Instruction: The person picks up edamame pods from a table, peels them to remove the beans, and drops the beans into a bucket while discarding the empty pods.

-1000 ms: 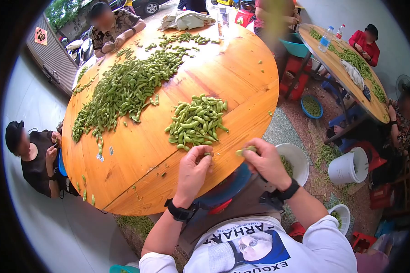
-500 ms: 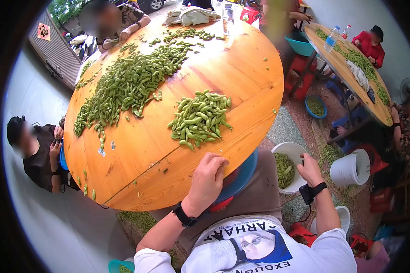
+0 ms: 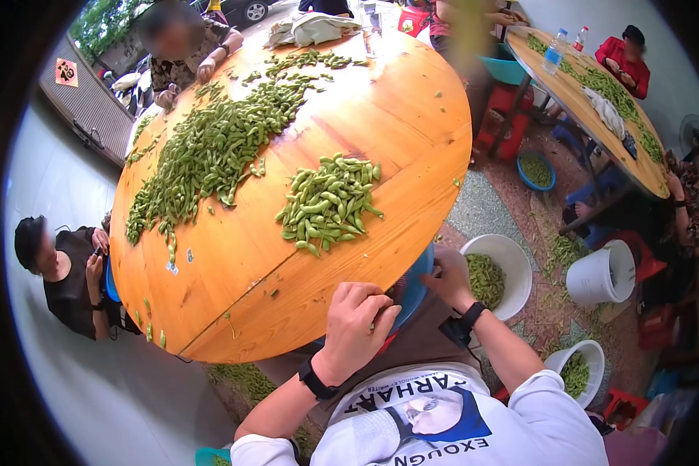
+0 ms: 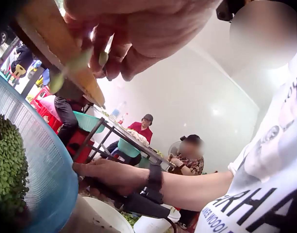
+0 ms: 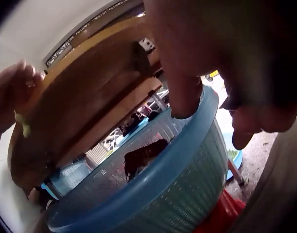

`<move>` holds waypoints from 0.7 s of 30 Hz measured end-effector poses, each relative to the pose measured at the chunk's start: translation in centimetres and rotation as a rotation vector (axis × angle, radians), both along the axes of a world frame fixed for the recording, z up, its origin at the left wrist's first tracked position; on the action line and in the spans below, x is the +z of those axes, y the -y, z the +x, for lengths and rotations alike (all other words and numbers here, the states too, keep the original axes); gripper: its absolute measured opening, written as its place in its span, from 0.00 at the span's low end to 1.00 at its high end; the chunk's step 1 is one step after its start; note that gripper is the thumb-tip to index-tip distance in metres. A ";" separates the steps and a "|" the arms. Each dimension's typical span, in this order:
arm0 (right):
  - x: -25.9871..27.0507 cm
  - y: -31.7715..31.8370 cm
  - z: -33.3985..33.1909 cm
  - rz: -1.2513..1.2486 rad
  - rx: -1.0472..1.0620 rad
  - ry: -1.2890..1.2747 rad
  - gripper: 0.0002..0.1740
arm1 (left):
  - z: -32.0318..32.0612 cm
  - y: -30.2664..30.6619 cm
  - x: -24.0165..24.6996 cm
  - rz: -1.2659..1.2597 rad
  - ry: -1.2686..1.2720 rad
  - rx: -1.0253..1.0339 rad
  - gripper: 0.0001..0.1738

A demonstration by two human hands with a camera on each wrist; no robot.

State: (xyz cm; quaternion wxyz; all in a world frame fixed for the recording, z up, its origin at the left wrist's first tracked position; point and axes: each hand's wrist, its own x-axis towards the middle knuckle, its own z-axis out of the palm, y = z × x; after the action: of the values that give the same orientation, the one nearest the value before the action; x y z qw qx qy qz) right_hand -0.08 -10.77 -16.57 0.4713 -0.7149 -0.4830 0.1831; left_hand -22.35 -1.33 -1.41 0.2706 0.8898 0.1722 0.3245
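Note:
My left hand (image 3: 355,326) is at the near edge of the round wooden table (image 3: 248,326), fingers curled. In the left wrist view its fingertips pinch a small green bean (image 4: 103,59), and a blurred green piece (image 4: 70,71) shows just below them. My right hand (image 3: 446,283) grips the rim of a blue mesh basket (image 5: 138,194) over my lap, with fingers on both sides of the rim. Shelled green beans (image 4: 10,165) lie inside this basket. A small heap of green soybean pods (image 3: 330,203) sits on the table in front of my hands.
A larger pod pile (image 3: 217,147) spreads over the table's far left. On the floor at right stand a white bucket (image 3: 520,287) holding green pods, another white bucket (image 3: 602,276) and a white tub (image 3: 596,365). Several people sit around both tables.
My right hand first held a pod by the table edge, moved out over the white bucket, and now grips the blue basket's rim. The left hand is slightly lower, along the table edge.

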 end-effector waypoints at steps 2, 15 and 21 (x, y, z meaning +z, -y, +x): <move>-1.3 0.2 -0.6 -0.097 -0.112 -0.200 0.18 | -0.2 0.2 0.2 0.025 -0.010 -0.012 0.07; 0.3 3.0 -1.3 -0.059 -0.096 -0.261 0.30 | -2.8 -7.3 1.8 -0.054 -0.119 0.234 0.12; 3.9 6.0 -2.0 -0.516 -0.205 -0.466 0.34 | -2.8 -9.7 2.3 0.039 -0.353 0.296 0.17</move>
State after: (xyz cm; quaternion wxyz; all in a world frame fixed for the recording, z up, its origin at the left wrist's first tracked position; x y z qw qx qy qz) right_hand -2.03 -16.81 -12.62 0.3888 -0.7941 -0.2264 0.4087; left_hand -25.18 8.41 0.92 0.1686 0.9028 0.3394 0.2033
